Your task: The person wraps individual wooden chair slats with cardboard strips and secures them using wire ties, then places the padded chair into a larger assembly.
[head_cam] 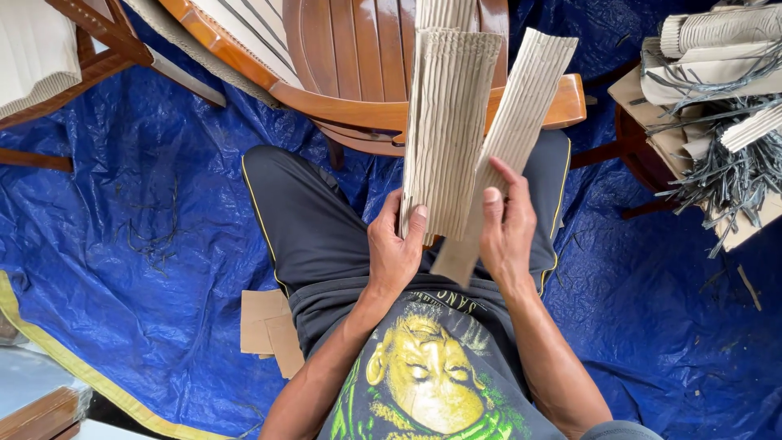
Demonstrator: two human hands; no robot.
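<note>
Left hand (394,254), right hand (507,231) pinch corrugated cardboard strips (446,122) between fingers (491,205).

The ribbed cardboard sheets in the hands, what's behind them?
Behind the two ribbed cardboard sheets, held by the left hand and right hand, a glossy wooden chair seat and black shorts show. The chair's front edge behind them is covered.

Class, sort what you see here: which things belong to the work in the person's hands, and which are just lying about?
In hand:
left hand gripping a ribbed cardboard sheet
right hand holding a second ribbed strip

Lying about:
flat cardboard pieces on the blue tarp
wooden chair
pile of rolled cardboard and grey strips
</note>
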